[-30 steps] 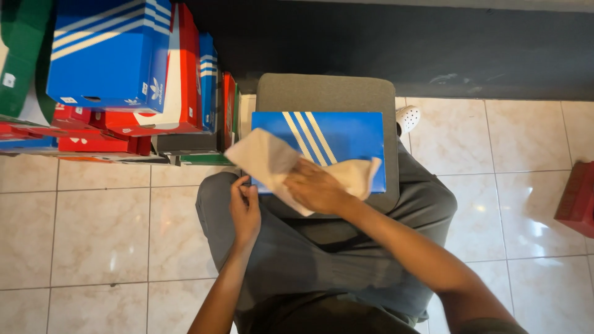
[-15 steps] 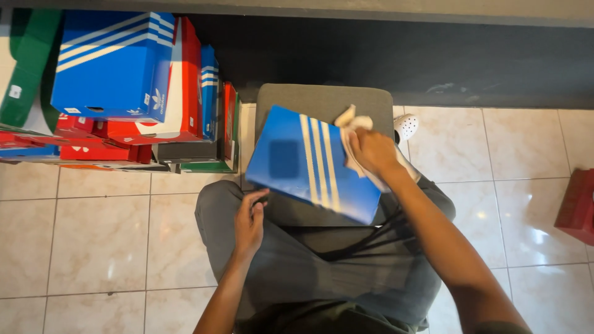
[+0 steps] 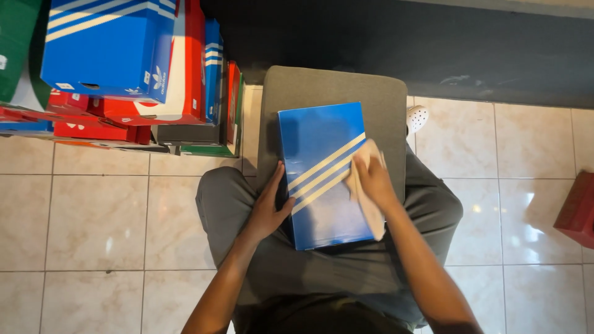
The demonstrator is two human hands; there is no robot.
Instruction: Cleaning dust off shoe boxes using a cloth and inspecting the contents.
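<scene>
Seated person, head view looking down. Blue shoebox [image 3: 325, 176] with diagonal white stripes lies lid-up across the lap and the near edge of a grey cushioned stool [image 3: 328, 89], which serves as the surface here. Left hand [image 3: 267, 210] lies flat against the box's left side, fingers spread and apart, steadying it, not closed around anything. Right hand [image 3: 373, 180] presses a pale cloth [image 3: 368, 198] onto the lid near the right edge, fingers closed down on the cloth; the cloth trails toward the near right corner.

Progress, judged: wiping looks to be mid-way. The cloth sits on the right part of the lid; the left and far parts show no cloth contact now. Cannot tell from the picture how clean any area is. Box sides are not being touched by the cloth.

Room: light glossy floor tiles [image 3: 105, 210], dark mat or carpet strip [image 3: 495, 43] on the far side. Far left, a stack of shoeboxes [image 3: 124, 68], blue, red, green and dark ones, some on edge. A red box [image 3: 578, 210] at the right edge. A white perforated clog [image 3: 417, 116] peeks out just right of the stool.
</scene>
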